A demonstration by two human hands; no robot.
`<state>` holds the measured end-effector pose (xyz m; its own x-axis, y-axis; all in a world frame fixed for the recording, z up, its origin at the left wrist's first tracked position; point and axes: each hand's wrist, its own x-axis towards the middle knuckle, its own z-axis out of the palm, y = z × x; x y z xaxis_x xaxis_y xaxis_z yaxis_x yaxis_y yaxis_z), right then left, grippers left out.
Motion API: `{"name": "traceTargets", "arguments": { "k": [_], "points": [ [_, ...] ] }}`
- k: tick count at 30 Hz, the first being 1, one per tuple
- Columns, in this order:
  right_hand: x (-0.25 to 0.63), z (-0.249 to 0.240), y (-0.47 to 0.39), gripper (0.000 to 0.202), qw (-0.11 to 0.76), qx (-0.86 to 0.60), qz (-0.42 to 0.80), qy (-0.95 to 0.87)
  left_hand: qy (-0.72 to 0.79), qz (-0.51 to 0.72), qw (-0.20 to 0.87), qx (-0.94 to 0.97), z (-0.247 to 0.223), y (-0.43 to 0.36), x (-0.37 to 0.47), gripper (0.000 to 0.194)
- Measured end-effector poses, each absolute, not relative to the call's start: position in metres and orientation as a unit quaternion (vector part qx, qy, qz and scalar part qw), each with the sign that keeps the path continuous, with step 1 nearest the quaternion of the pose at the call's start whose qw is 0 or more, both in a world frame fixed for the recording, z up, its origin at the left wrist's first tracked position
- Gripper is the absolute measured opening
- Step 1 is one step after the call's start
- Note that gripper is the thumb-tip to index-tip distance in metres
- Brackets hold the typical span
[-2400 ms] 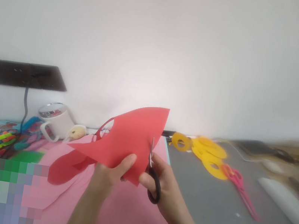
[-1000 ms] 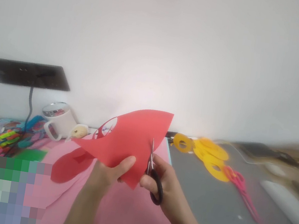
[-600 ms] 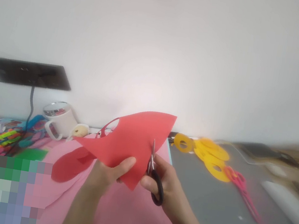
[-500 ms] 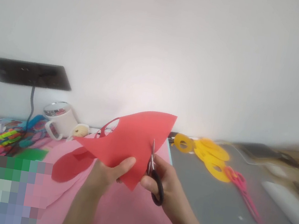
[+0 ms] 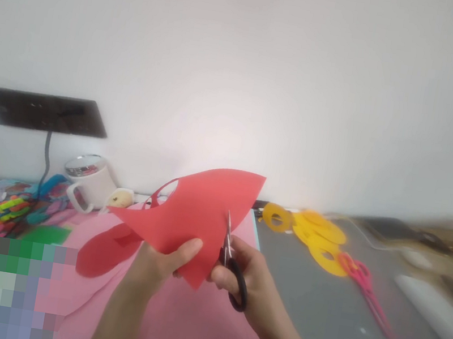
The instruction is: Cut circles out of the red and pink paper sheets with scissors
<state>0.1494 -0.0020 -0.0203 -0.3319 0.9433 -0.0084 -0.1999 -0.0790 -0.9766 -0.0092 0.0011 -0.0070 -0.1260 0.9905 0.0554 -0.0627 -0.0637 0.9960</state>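
A red sheet of paper (image 5: 203, 206), with a rounded opening near its left side, is held up in front of me. My left hand (image 5: 169, 261) grips its lower edge, thumb on the near face and the other fingers mostly hidden behind. In my right hand (image 5: 241, 278) are black-handled scissors (image 5: 240, 291), their blades pointing up at the right part of the sheet. Below and left of the red sheet, a rounded red piece (image 5: 103, 253) lies over pink paper (image 5: 201, 331).
Yellow cut-out pieces (image 5: 319, 233) and pink scissors (image 5: 367, 286) lie on the grey surface at right. A white mug (image 5: 92, 185) stands at back left beside colourful small items (image 5: 9, 209). A dark panel (image 5: 40, 110) with a cable is on the wall.
The scissor blades have shifted slightly left along the red sheet. The sheet's lower tip and my left hand have moved slightly left too.
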Motion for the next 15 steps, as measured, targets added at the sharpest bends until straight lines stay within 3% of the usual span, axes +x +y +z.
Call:
{"name": "traceTargets", "arguments": {
  "k": [11,15],
  "points": [
    [0.1509,-0.0157,-0.0021,0.054,0.430,-0.401,0.642,-0.492,0.484,0.560,0.475,0.475,-0.0100,0.0029,-0.0137,0.024],
    [0.1506,-0.0173,-0.0018,0.063,0.433,-0.386,0.656,-0.483,0.485,0.557,0.477,0.476,-0.0088,0.0020,-0.0144,0.026]
  ]
}}
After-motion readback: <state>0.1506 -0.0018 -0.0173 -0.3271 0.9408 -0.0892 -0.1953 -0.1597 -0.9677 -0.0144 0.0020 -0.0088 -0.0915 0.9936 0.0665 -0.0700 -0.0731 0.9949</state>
